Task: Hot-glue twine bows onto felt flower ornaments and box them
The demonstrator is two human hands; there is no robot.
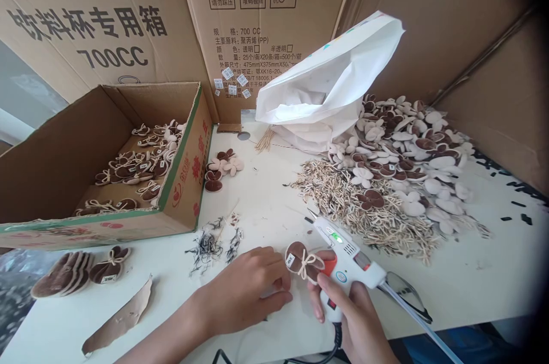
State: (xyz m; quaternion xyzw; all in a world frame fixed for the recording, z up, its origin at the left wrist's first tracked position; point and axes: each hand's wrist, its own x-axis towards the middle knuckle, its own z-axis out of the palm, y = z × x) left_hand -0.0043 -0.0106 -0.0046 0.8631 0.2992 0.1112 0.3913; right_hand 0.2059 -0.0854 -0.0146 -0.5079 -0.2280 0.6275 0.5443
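A white glue gun (pixel 343 255) with a green light and an orange trigger is in my right hand (pixel 354 307), its tip pointing up and left. The same hand's fingers also hold a brown felt piece (pixel 300 261) with a cream bow and a small white label, beside the gun body. My left hand (pixel 253 284) is just left of that piece, fingers curled and bunched together near the table; what they hold, if anything, is hidden. Black thread scraps (pixel 210 246) lie beyond my left hand.
An open carton (pixel 180 181) at the left holds several bow pieces. Stacked felt pieces (pixel 64 275) and a cardboard strip (pixel 118 318) lie before it. At the right are a felt heap (pixel 429 152), cream bows (pixel 364 209), glasses (pixel 405 292) and a white bag (pixel 326 89).
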